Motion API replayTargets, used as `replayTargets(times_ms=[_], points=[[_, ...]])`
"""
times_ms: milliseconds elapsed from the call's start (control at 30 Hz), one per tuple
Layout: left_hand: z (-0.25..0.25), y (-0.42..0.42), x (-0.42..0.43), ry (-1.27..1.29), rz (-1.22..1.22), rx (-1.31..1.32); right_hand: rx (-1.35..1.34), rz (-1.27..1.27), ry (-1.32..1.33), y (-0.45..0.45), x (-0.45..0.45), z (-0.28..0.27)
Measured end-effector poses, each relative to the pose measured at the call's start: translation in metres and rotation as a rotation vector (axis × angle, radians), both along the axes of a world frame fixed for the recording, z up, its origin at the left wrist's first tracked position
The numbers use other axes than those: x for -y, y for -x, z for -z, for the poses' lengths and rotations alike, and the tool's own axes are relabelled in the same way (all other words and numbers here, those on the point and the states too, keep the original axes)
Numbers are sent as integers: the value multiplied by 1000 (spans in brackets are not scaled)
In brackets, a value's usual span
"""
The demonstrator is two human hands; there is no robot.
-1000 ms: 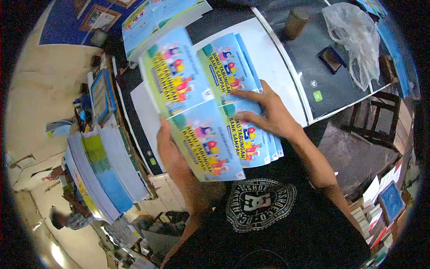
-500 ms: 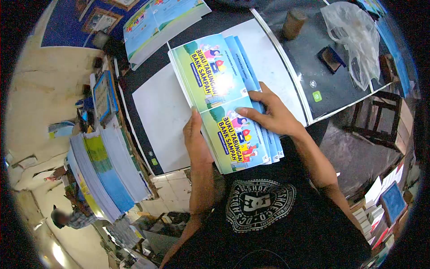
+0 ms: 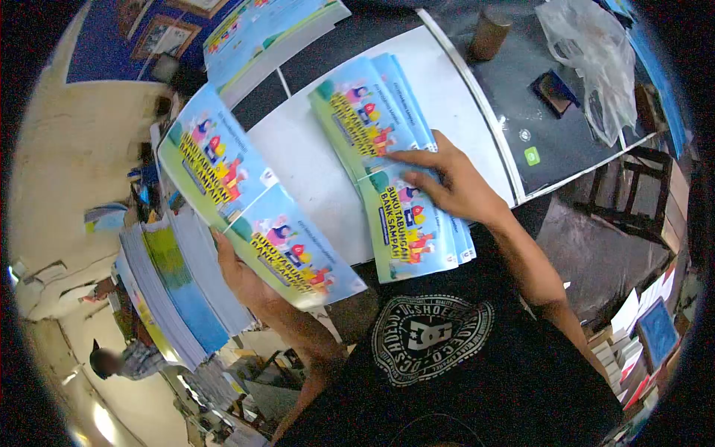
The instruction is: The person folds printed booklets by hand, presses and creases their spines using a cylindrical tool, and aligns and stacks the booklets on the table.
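My left hand (image 3: 242, 279) grips a printed cover sheet (image 3: 257, 197) by its lower-left edge, out to the left. Two matching "Buku Tabungan Bank Sampah" covers are printed on it, one above the other. My right hand (image 3: 465, 186) is closed on the right side of a fanned stack of the same cover sheets (image 3: 406, 216), thumb and forefinger on top. Its remaining fingers are partly hidden. The stack's sheets are offset in steps at the right, in front of a white board (image 3: 298, 134) on the dark table.
Another pile of printed sheets (image 3: 275, 37) lies at the far side. A tall stack of paper (image 3: 182, 276) stands at the left. A brown cylinder (image 3: 490, 36), a small dark box (image 3: 555, 93) and a plastic bag (image 3: 588, 59) sit on the right. A person (image 3: 126, 361) is in the left background.
My left hand has moved left, carrying a cover sheet away from the stack. My right hand keeps the stack, which has shifted slightly to the right.
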State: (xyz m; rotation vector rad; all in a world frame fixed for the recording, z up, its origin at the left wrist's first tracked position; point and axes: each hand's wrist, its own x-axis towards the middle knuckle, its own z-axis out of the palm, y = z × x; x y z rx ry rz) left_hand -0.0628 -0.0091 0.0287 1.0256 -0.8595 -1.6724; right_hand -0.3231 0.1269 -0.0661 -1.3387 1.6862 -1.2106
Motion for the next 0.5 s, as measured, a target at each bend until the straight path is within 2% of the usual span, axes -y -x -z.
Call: replayTargets(times_ms=[67,133,167,233,267,367,400,467,500], points=[[3,17,-12,0,55,28,91,14,63,-3,1,-2],[31,32,-21,47,121,255,196,45,70,-3,0,-4],[45,39,-26,69,161,366,156,53,35,-3,-1,-6],[67,59,-38,-2,205,302,75,78,-35,-6,-2,-10],[72,66,-42,-37,231,271,133,82,-29,-7,-2,-17],[58,61,-38,-157,173,87,166,54,-26,-2,-4,-11],[61,37,-24,-36,221,218,159,52,-35,-1,-4,-5],[35,15,-7,-58,163,139,172,186,124,-7,2,0],[23,9,-7,-45,112,122,160,178,119,-8,3,-1]])
